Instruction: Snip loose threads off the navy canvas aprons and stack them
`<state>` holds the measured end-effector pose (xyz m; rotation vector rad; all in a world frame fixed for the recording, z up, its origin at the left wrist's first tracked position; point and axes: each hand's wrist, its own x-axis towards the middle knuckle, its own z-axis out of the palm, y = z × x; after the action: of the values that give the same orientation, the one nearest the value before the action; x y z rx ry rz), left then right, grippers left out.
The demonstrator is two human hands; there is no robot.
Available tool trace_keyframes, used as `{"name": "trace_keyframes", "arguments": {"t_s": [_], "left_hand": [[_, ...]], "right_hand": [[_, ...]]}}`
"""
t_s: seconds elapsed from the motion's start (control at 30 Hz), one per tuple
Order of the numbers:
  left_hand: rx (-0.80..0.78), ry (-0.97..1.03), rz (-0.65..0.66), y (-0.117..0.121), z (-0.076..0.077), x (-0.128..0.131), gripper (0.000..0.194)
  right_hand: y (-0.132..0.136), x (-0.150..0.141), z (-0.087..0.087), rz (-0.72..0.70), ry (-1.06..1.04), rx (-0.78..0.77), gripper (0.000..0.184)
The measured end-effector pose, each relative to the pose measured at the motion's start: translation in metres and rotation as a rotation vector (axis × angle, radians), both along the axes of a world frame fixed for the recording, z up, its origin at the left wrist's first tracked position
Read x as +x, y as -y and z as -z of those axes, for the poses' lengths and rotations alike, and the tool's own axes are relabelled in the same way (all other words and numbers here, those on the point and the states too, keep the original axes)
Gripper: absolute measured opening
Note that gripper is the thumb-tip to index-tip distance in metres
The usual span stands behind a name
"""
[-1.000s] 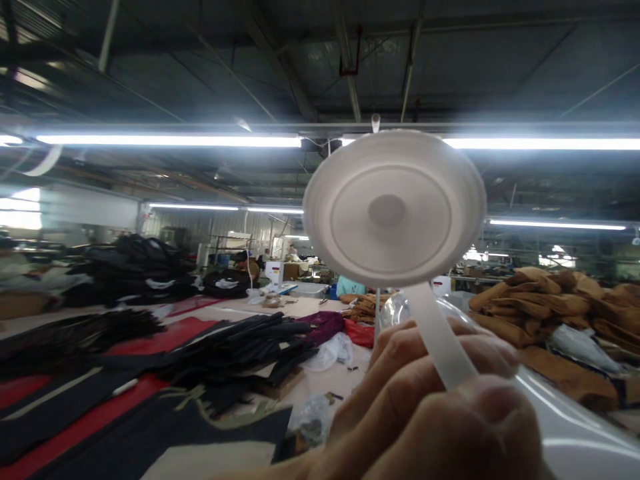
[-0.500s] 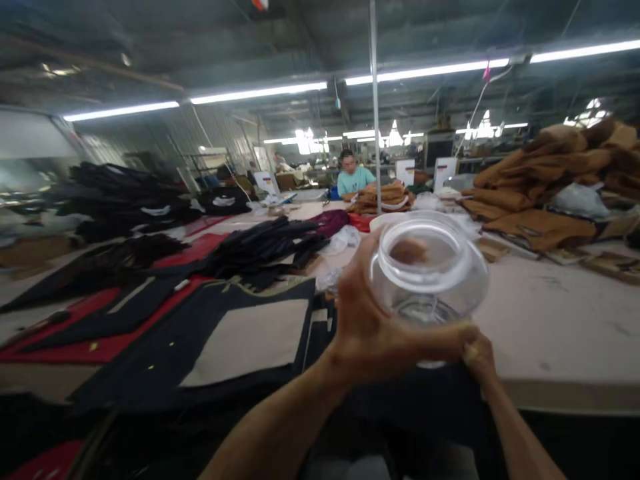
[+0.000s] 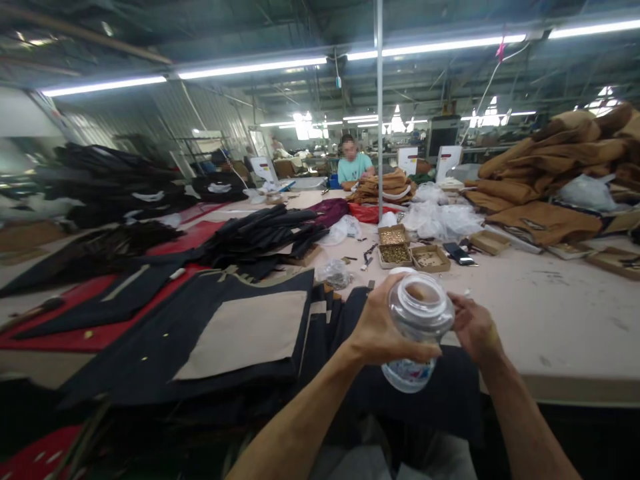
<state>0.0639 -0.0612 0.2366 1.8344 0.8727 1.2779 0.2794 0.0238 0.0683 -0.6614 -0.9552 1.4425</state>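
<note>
A clear plastic jar [image 3: 423,310] is tilted with its uncovered mouth toward me. My left hand [image 3: 383,333] wraps round its side, thumb across the front, above a coloured label. My right hand [image 3: 475,327] is close beside the jar's right side, fingers bent together. A tiny white bit shows at its fingertips, but what they hold is unclear. Dark cloth [image 3: 450,387] lies under the jar at the table's edge. To the left, a dark fabric panel [image 3: 145,360] carries a light beige piece [image 3: 245,337].
Small boxes of metal fasteners [image 3: 395,253], a black phone [image 3: 459,254] and clear plastic bags [image 3: 440,220] lie beyond the jar. Brown garments [image 3: 555,160] are heaped at right, dark cloth [image 3: 265,237] at left. A metal pole [image 3: 379,133] rises near a co-worker [image 3: 354,167] in a light teal shirt.
The jar in my left hand has moved down and away from my face, uncovering the boxes behind it. My right hand has risen from below the jar to its right side.
</note>
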Motion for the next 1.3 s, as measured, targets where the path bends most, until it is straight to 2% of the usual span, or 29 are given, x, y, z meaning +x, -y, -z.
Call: {"name": "trace_keyframes", "arguments": {"t_s": [0.07, 0.13, 0.23, 0.37, 0.47, 0.57, 0.7, 0.83, 0.9, 1.07, 1.2, 1.23, 1.3], "left_hand": [[-0.009, -0.047, 0.044, 0.001, 0.002, 0.0, 0.092], [-0.035, -0.057, 0.089, 0.002, 0.004, -0.001, 0.094], [-0.086, -0.029, 0.158, 0.007, 0.008, -0.002, 0.1], [-0.193, -0.047, 0.238, 0.014, 0.017, -0.003, 0.107], [-0.246, -0.052, 0.248, 0.018, 0.023, -0.004, 0.125], [-0.278, -0.02, 0.235, 0.02, 0.028, -0.004, 0.141], [-0.331, 0.051, 0.189, 0.019, 0.035, -0.003, 0.137], [-0.348, 0.116, 0.233, 0.015, 0.045, 0.0, 0.128], [-0.334, 0.134, 0.228, 0.013, 0.049, 0.002, 0.127], [-0.342, 0.175, 0.201, 0.01, 0.053, 0.005, 0.116], [-0.373, 0.189, 0.237, 0.012, 0.056, 0.008, 0.101], [-0.376, 0.185, 0.213, 0.014, 0.058, 0.01, 0.099], [-0.361, 0.134, 0.067, 0.02, 0.063, 0.015, 0.097]], "right_hand": [[0.016, -0.015, -0.031, -0.211, -0.116, -0.048, 0.057], [0.029, -0.025, -0.052, -0.309, -0.154, -0.09, 0.065], [0.041, -0.032, -0.071, -0.305, -0.138, -0.07, 0.078], [0.043, -0.03, -0.087, -0.294, -0.126, 0.014, 0.092], [0.039, -0.025, -0.097, -0.273, -0.135, 0.056, 0.096], [0.04, -0.018, -0.105, -0.186, -0.07, 0.12, 0.094], [0.06, -0.007, -0.111, -0.003, 0.199, 0.36, 0.08], [0.087, 0.0, -0.121, -0.049, 0.682, 0.743, 0.077], [0.096, 0.003, -0.128, -0.061, 0.833, 0.859, 0.078], [0.102, 0.011, -0.137, -0.086, 0.995, 0.974, 0.077], [0.103, 0.014, -0.134, -0.092, 1.031, 1.047, 0.077], [0.104, 0.014, -0.131, -0.087, 1.037, 1.054, 0.078], [0.107, 0.01, -0.122, -0.054, 1.069, 1.055, 0.082]]}}
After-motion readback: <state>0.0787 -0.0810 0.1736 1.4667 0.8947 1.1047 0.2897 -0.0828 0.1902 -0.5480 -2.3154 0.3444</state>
